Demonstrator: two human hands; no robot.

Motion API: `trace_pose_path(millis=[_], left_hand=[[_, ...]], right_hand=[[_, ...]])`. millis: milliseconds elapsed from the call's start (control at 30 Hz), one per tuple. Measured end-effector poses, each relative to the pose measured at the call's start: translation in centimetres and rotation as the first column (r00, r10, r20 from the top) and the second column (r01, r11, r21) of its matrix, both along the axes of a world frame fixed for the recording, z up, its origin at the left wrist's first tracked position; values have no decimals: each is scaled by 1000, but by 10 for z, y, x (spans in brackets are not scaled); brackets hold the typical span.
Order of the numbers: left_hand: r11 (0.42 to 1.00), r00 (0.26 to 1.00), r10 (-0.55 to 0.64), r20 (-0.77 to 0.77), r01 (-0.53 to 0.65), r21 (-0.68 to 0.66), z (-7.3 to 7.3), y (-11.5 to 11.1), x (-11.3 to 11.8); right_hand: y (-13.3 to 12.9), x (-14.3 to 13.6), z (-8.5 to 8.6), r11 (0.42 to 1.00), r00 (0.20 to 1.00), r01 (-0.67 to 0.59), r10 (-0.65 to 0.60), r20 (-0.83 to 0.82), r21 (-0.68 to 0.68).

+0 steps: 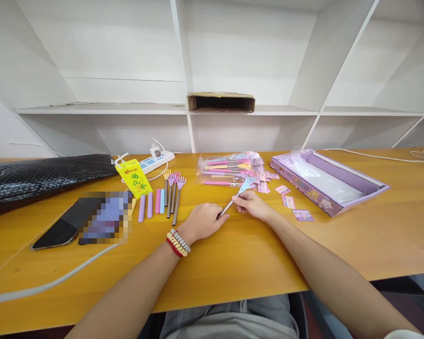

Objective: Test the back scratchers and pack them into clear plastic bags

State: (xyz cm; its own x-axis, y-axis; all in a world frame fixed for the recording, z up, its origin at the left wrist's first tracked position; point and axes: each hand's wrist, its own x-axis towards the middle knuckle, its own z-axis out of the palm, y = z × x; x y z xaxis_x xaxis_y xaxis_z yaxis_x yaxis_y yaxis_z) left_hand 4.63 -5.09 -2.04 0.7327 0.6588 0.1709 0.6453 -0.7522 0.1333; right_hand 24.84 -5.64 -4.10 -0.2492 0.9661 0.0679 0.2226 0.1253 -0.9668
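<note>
Between my two hands is a back scratcher with a light blue claw head (246, 184) and a thin metal rod, slanting up to the right. My left hand (204, 220) is closed round the rod's lower end. Close below the claw, the fingertips of my right hand (250, 204) pinch the rod. To the left lie several more back scratchers (175, 202) with yellow, purple and pink claws and bare metal rods. Beside them are loose coloured handle sleeves, among them a pink sleeve (157, 201) and a blue sleeve (162, 201).
Bagged back scratchers (226, 170) lie behind my hands. On the right are small printed cards (303, 215) and an open purple box (325, 188) with plastic bags inside. A yellow drink carton (134, 179), a power strip (157, 161) and a black phone (65, 223) occupy the left.
</note>
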Motion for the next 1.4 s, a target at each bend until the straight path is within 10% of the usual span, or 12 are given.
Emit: trace_pose_path(millis=[533, 933, 1200, 1400], left_hand=[[996, 996, -14, 89, 21, -82, 5, -5, 1], [994, 982, -18, 188, 37, -98, 8, -4, -1], [986, 961, 151, 233, -128, -109, 6, 5, -7], [996, 966, 77, 247, -65, -54, 7, 4, -7]], right_hand=[[0, 0, 8, 980, 941, 158, -187, -282, -124], [-7, -5, 5, 998, 927, 8, -34, -374, -69], [-2, 6, 17, 958, 774, 261, -282, -567, -120], [-9, 9, 18, 995, 861, 62, -95, -500, -84]])
